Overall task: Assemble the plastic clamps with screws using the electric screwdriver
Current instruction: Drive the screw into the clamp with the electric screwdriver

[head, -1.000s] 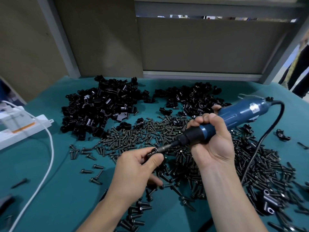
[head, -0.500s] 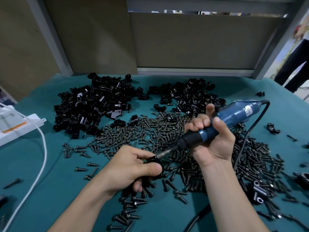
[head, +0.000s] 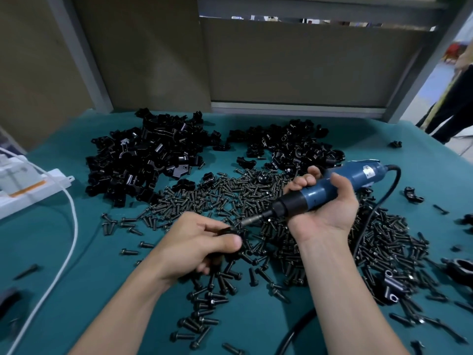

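Note:
My right hand [head: 325,203] grips the blue electric screwdriver [head: 330,188], which slants down to the left. Its metal bit [head: 252,220] meets a small black clamp [head: 231,233] pinched between the thumb and fingers of my left hand [head: 197,244]. Most of that clamp is hidden by my fingers. Loose black screws [head: 230,196] cover the teal table [head: 76,265] under and around both hands. Two heaps of black plastic clamps lie further back, a large heap [head: 143,160] at the left and a smaller heap [head: 286,144] at the right.
The screwdriver's black cable [head: 373,208] loops across the screws and runs off the near edge. A white power strip [head: 30,185] with a white cord [head: 69,226] lies at the left. Stray clamps [head: 413,194] sit at the right. A person's legs [head: 450,116] stand beyond the table's right corner.
My left hand has turned and lowered a little with the clamp, its thumb now lying across the front. The screwdriver has followed, its bit still at the clamp. The head camera has shifted slightly.

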A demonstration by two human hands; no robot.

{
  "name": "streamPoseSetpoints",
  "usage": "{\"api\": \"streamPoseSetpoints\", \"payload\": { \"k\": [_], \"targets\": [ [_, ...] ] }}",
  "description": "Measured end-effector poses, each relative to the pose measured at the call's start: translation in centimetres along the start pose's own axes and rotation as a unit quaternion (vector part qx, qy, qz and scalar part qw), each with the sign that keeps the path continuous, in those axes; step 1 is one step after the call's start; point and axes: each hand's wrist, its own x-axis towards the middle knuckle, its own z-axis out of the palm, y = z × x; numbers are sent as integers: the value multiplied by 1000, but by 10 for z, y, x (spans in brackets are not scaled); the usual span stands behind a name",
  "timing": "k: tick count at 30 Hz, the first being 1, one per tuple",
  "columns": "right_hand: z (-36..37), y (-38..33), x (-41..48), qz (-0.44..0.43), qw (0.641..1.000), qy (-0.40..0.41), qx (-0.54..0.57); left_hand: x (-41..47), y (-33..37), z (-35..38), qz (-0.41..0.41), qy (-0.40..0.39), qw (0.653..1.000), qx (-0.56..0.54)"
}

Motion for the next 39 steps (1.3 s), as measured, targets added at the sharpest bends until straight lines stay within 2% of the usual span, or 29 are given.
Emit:
{"api": "streamPoseSetpoints", "payload": {
  "k": [3,5,7,13,16,18,19,21,24,28,29,30,32,34,36,37,39],
  "targets": [
    [2,-16,2,-47,995,67,51,-5,-3,-18,12,96,995,-24],
    [3,-27,3,-69,990,113,44,-3,-5,-22,25,189,978,-89],
    [3,-31,1,-69,987,143,12,3,-6,-15,32,240,961,-136],
    [4,-24,-8,-63,979,186,-54,13,-10,2,35,263,948,-174],
    [2,-29,-8,-57,980,173,-82,14,-11,-1,51,257,950,-170],
    [-1,-29,-7,-46,967,177,-180,12,-10,-2,59,244,952,-175],
    [-3,-27,-6,-46,949,182,-255,12,-9,-2,59,236,954,-174],
    [-7,-22,-4,-52,888,207,-408,10,-9,-2,53,218,958,-177],
    [-16,-18,-5,-84,774,242,-580,10,-7,0,38,193,955,-220],
    [-17,-24,-7,-153,553,205,-793,10,-6,-2,37,185,955,-229],
    [-13,-25,-9,-166,520,183,-818,11,-7,-2,39,185,957,-222],
    [-9,-25,-11,-169,507,143,-833,11,-7,-3,42,187,958,-211],
    [0,-21,-19,-134,487,6,-863,12,-9,-3,47,196,961,-192],
    [7,-14,-28,-57,416,-111,-901,13,-11,-2,52,207,960,-182],
    [8,-7,-34,-16,328,-151,-933,14,-12,0,58,220,957,-180],
    [8,-3,-36,-17,300,-155,-941,15,-12,0,61,227,956,-179],
    [8,6,-38,-36,274,-162,-947,15,-11,0,61,237,954,-175]
  ]
}}
